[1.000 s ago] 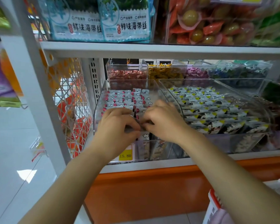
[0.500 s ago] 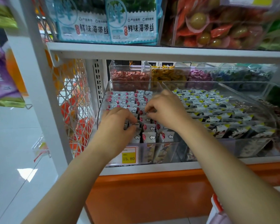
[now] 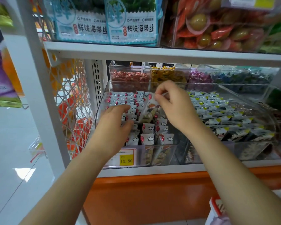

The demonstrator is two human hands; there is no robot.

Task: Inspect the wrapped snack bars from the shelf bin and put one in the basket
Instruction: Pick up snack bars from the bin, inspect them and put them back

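1. The right hand (image 3: 173, 103) is pinching one wrapped snack bar (image 3: 148, 111) by its upper end, the grip narrow, with thumb and fingertips closing on the crimped edge of the wrapper
2. That bar is hanging tilted above the rows inside the clear shelf bin (image 3: 161, 153), its lower end pointing down toward the middle of the bin, a cartoon print showing on its pale wrapping
3. The left hand (image 3: 115, 122) is resting on the left-hand rows in the same bin, the grip wide and loose, the thumb standing apart from the fingers and nothing closing inside it
4. The other bars (image 3: 147, 138) are standing on end in tidy rows, showing white wrappers with a red patch and a small cloud
5. A yellow price tag (image 3: 126, 160) reading 15.80 is sitting on the bin's front wall, just beside the left forearm
6. Just to the right, a second clear bin (image 3: 256, 150) is holding packets (image 3: 225, 114) in black, white and yellow
7. Behind both bins, smaller clear boxes are holding red sweets (image 3: 130, 77) and yellow sweets (image 3: 167, 73)
8. The basket (image 3: 215, 207) is showing only a red and white rim at the bottom right, under the right forearm and well apart from the held bar
9. Blue seaweed packs (image 3: 131, 21) are standing on the shelf above
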